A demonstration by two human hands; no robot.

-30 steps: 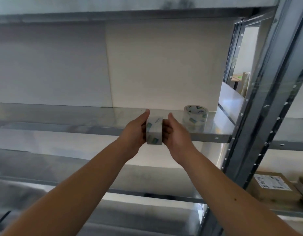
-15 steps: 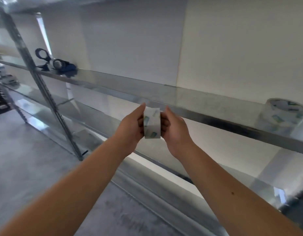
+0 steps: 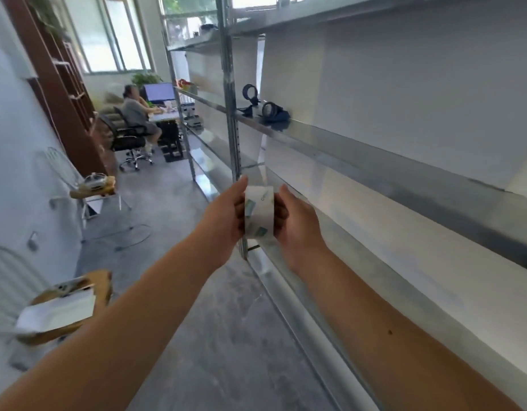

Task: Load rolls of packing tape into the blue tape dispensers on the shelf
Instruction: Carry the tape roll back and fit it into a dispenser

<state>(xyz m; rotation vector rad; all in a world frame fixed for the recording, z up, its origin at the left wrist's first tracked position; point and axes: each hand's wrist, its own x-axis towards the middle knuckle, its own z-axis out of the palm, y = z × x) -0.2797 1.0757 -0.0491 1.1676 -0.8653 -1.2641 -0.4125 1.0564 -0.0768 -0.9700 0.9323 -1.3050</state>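
Observation:
I hold a clear roll of packing tape (image 3: 258, 212) with green-printed wrapping, edge-on, pinched between both hands at chest height. My left hand (image 3: 223, 215) presses its left face and my right hand (image 3: 298, 225) presses its right face. Two blue tape dispensers (image 3: 263, 106) lie on the metal shelf (image 3: 360, 152) far ahead, past a steel upright (image 3: 231, 114). One dispenser's round hub stands up and the other lies beside it. The dispensers are well beyond my hands.
Long steel shelving runs along the right, with lower shelves beside my forearms. The grey concrete aisle (image 3: 179, 262) stretches ahead. White wire chairs (image 3: 87, 188) with items stand on the left. A person sits at a desk (image 3: 138, 114) at the far end.
The view has swung left along the shelving. The spare tape roll on the shelf has gone out of view and the dispensers appear closer. Both hands still hold the roll.

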